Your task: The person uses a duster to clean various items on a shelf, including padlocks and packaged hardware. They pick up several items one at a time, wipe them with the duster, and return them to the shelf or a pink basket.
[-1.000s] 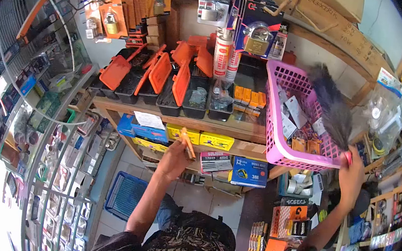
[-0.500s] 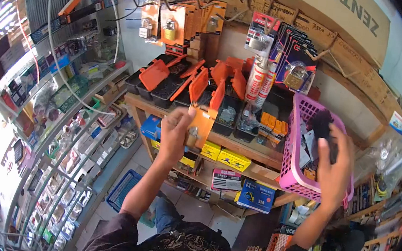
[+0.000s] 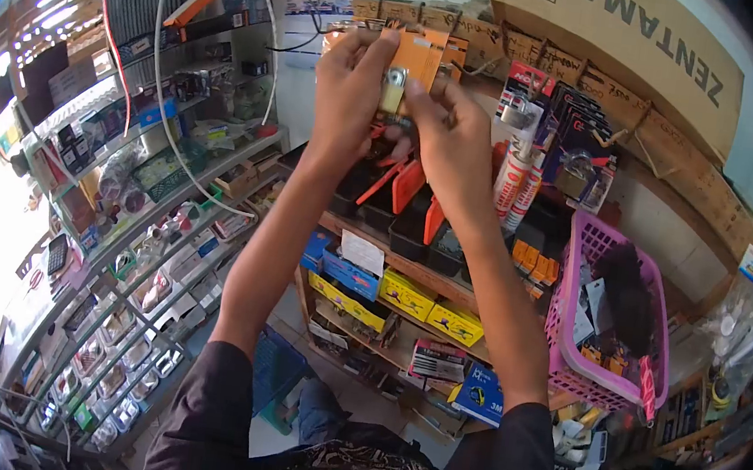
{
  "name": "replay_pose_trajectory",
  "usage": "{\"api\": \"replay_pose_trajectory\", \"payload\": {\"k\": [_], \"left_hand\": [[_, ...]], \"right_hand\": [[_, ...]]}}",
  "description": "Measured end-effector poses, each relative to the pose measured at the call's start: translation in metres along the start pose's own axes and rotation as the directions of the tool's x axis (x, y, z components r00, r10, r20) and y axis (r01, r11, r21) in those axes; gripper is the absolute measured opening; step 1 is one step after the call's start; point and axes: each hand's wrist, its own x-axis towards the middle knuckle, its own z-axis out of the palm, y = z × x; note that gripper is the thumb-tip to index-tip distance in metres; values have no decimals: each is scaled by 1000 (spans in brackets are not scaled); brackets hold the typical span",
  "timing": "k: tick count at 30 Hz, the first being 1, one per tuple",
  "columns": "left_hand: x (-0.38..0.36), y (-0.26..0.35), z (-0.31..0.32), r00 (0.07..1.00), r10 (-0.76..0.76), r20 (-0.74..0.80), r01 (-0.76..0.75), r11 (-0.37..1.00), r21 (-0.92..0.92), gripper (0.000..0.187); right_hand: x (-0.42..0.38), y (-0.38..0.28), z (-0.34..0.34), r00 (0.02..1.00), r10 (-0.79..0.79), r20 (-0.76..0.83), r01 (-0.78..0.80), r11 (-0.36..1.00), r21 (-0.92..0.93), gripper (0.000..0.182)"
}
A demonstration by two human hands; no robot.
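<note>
My left hand pinches the upper left edge of a padlock on an orange card, raised to the hanging rail. At the card's lower right, my right hand has its thumb and fingers closed on it. The small brass-coloured padlock faces me between the two hands. Behind them, more orange carded packs are partly hidden, as are the hooks there. Below my hands are black bins with orange lids.
Right of my hands, white-and-red tubes stand by padlocks on black cards. A pink basket with mixed goods is at the right. The wooden rail carries protruding hooks. Yellow boxes sit on a lower shelf; a glass display rack stands left.
My left hand has lifted the carded padlock up to the rail. My right hand has left the pink basket and joined it at the card. The view has shifted.
</note>
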Motion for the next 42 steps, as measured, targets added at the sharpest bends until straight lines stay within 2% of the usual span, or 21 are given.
{"api": "replay_pose_trajectory", "payload": {"k": [1,2,3,5,6,11,14,16,21,22,24,26,29,31,33,34,35,36,37,39,42], "left_hand": [[9,4,0,1000,-18,11,17,999,37,25],[21,-2,0,994,100,36,-101,995,22,28],[25,-1,0,994,108,31,-108,994,24,28],[31,1,0,991,-77,110,76,997,13,25],[33,3,-1,981,-124,152,109,989,101,25],[33,0,1,976,-132,172,122,990,70,29],[35,4,3,990,-78,118,68,994,89,32],[35,16,1,974,-168,151,145,977,154,33],[44,14,-5,968,-206,142,177,965,192,36],[44,10,-8,969,-190,158,139,947,290,35],[42,5,-16,969,-173,176,95,920,381,35],[38,5,-24,939,-149,311,-75,792,606,36],[39,-12,-34,934,-79,349,-182,735,654,37],[41,-18,-40,907,-64,417,-275,662,698,44],[39,-22,-42,879,-62,472,-406,420,812,50],[38,-23,-42,879,-61,472,-407,418,812,50],[35,-24,-41,878,-47,476,-439,319,840,52],[33,-23,-40,876,-35,481,-463,216,859,54],[32,-22,-40,875,-34,483,-465,216,859,54],[30,-20,-37,896,-66,439,-410,256,875,58],[29,-20,-39,889,-60,453,-426,249,870,60]], "right_hand": [[6,0,4,1000,-2,10,2,1000,3,23],[11,0,7,999,11,-44,-9,999,39,24],[15,0,11,995,25,-100,-18,997,75,24],[18,1,15,993,16,-121,-4,995,99,21],[18,3,15,987,44,-155,-20,988,152,22],[19,9,19,949,115,-293,-40,967,251,20],[21,3,20,948,138,-288,-59,961,269,19],[22,-2,22,949,154,-274,-73,956,285,19],[22,5,30,939,168,-300,-78,954,290,18],[20,10,30,938,169,-303,-77,953,293,18],[15,26,28,931,113,-347,-34,973,227,19],[18,43,20,918,89,-386,-15,981,192,20],[36,83,-5,897,-20,-441,53,997,61,24],[46,92,-12,880,-164,-446,127,986,-112,27],[49,102,-23,884,-132,-449,55,982,-181,29],[57,110,-30,854,-204,-478,42,944,-328,29],[64,118,-37,823,-279,-495,19,884,-467,30],[67,121,-42,848,-238,-473,-12,885,-465,30],[72,124,-46,847,-239,-474,-10,885,-465,30],[81,125,-51,815,-301,-495,-99,769,-631,31],[89,120,-58,822,-261,-507,-209,689,-694,32]]}}
